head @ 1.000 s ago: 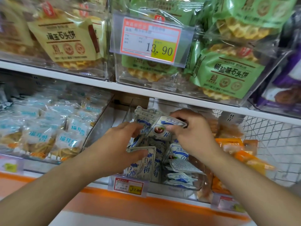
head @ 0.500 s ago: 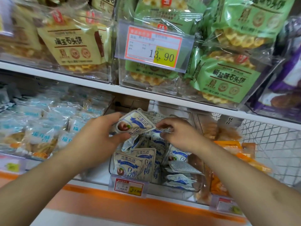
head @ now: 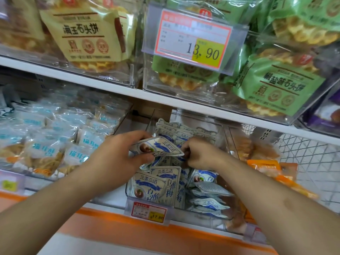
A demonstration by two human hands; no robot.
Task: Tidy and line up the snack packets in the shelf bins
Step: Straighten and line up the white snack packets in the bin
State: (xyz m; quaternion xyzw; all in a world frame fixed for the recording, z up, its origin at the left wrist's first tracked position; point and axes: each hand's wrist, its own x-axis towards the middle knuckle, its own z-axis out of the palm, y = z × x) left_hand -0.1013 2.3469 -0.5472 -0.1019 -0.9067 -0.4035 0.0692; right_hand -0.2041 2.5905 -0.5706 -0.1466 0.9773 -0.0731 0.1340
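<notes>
A white-and-blue packet (head: 158,147) sits tilted above the clear bin (head: 225,137), pinched by the left hand (head: 117,159); the right hand (head: 199,153), fingers curled, grips packets beneath it.

White-and-blue packets (head: 166,183), green bags (head: 276,85), orange shelf edge (head: 110,218).

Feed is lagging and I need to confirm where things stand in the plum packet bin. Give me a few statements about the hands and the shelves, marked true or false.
1. The left hand grips a blue-and-white plum packet above the clear bin. True.
2. The right hand rests on the orange packets. False: it pinches a packet inside the plum bin.
3. The upper price tag reads 13.90. True.
4. The green waffle bags sit on the lower shelf. False: they are on the upper shelf.
</notes>
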